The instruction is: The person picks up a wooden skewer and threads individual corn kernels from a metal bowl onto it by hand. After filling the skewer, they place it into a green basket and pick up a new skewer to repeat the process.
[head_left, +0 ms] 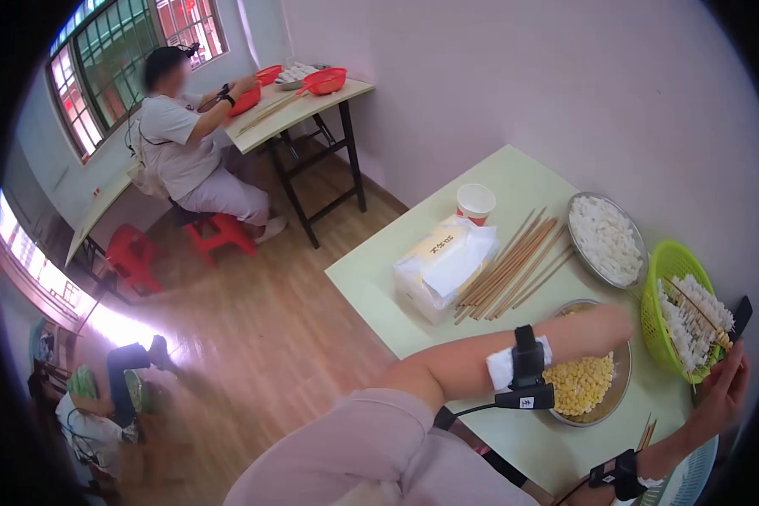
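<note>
My left hand [600, 327] is over a metal bowl of yellow pieces [578, 386]; it is blurred and its fingers cannot be made out. At the right, my right hand [722, 390] has its fingertips together at the edge of a green basket [652, 325]. A thin wooden skewer [690, 295] with yellow pieces at its lower end reaches those fingertips. Beneath it in the basket lie white pieces [683, 333]. Just above my fingers is a dark flat object [742, 317]. Each wrist wears a black device.
A bowl of white pieces [605, 240], loose wooden sticks [514, 266], a tissue pack [434, 270] and a paper cup [476, 202] are on my table [363, 274]. A blue-green basket [691, 481] is at lower right. One person sits at another table [257, 135], another at lower left.
</note>
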